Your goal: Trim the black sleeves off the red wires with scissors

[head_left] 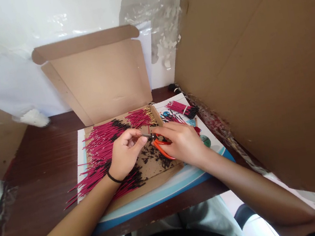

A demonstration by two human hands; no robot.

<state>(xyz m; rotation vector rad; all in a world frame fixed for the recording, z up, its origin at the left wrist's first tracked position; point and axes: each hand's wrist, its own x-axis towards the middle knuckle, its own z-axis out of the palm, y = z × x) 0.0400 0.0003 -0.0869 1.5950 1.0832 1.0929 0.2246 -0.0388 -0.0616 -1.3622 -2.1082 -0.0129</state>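
Note:
My right hand [182, 140] is closed around the orange handles of small pliers or cutters [164, 149], whose dark jaws point left. The jaws meet the fingertips of my left hand [127, 150], which pinches something too small to make out. Under and around my hands lies an open cardboard box [149, 171]. Many pink-red wires with black ends [98, 143] are spread over its left part, some sticking out past its edge. Black scraps [162, 160] are scattered below the cutters. More pink wires with gold-coloured tips [141, 117] rest at the back of the box.
The box's lid [103, 78] stands upright at the back, near the wall. A banded bundle of wires [182, 108] lies on a printed sheet [212, 141] at the right. A large cardboard panel [255, 58] rises on the right. A white object [35, 118] sits back left.

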